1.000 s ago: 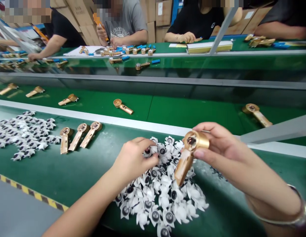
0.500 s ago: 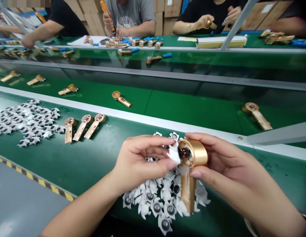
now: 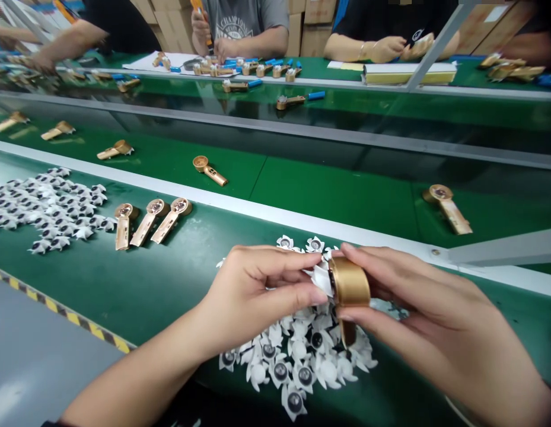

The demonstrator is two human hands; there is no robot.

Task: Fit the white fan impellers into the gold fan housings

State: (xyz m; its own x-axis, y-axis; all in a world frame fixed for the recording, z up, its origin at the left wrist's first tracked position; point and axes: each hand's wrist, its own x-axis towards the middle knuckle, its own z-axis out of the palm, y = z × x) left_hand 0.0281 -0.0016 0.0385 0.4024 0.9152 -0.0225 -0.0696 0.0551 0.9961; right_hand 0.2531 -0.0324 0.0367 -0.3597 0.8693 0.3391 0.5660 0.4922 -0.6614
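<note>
Gold handle (image 3: 350, 289) clenched in right hand (image 3: 417, 302); left fingers (image 3: 288, 284) pinch white petalled piece (image 3: 322, 279); shirt (image 3: 239, 15) reads CHAMPION

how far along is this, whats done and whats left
Three gold handles laid in a row on the green belt look done. In hand: the right hand grips a fourth gold handle, and the left hand holds a white flower-shaped piece against its round head. Left: the white pieces heaped below the hands and the other heap further left.
</note>
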